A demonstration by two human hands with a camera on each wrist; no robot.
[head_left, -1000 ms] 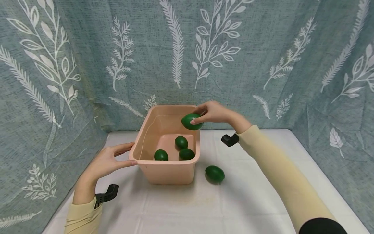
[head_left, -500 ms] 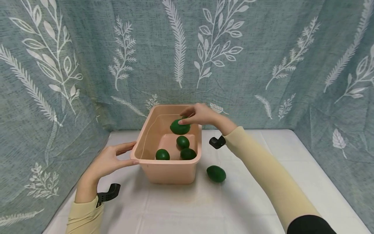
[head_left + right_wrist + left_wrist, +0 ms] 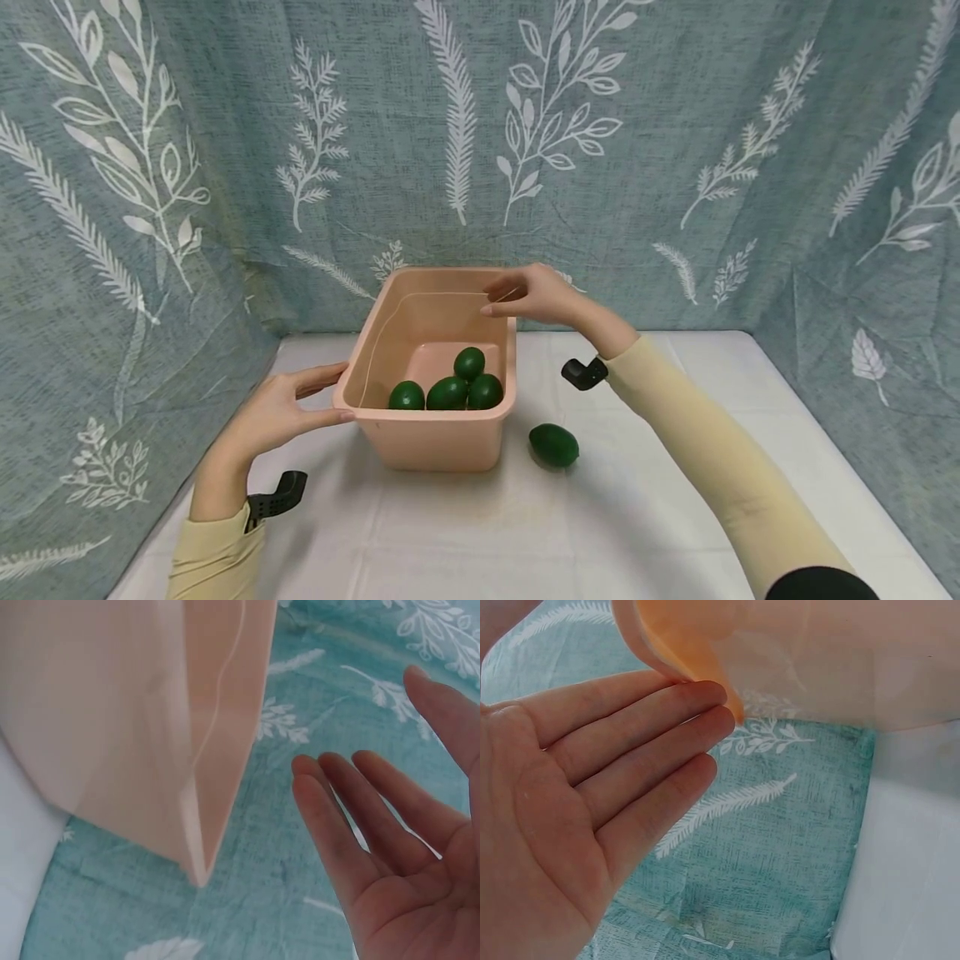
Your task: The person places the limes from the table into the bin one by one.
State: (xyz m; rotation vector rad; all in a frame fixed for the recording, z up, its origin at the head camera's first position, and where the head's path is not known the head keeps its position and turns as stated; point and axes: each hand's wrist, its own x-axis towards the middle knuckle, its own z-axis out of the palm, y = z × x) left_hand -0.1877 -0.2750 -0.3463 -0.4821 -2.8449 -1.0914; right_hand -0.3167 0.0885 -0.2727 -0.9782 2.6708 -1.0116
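Note:
A peach plastic bin (image 3: 427, 442) stands on the table, with several glossy dark green limes (image 3: 447, 393) gathered at its near end. My left hand (image 3: 277, 417) touches the bin's near left corner, thumb at the front rim and fingers along the left side. Those fingers look straight in the left wrist view (image 3: 630, 750). Over the bin's right rim, toward the far end, hovers my right hand (image 3: 543, 296), holding nothing. Its fingers are spread and relaxed in the right wrist view (image 3: 405, 847). One more lime (image 3: 553, 446) lies on the table, right of the bin.
A white cloth covers the table (image 3: 450, 542). Blue-green curtains (image 3: 637, 125) with white leaf prints hang close behind the bin and along both sides. Each wrist wears a black camera mount (image 3: 585, 373).
My right hand carried a lime leftward over the bin, let it go inside, and drew back right. The dropped lime now lies among the others at the near end. My left hand stayed put.

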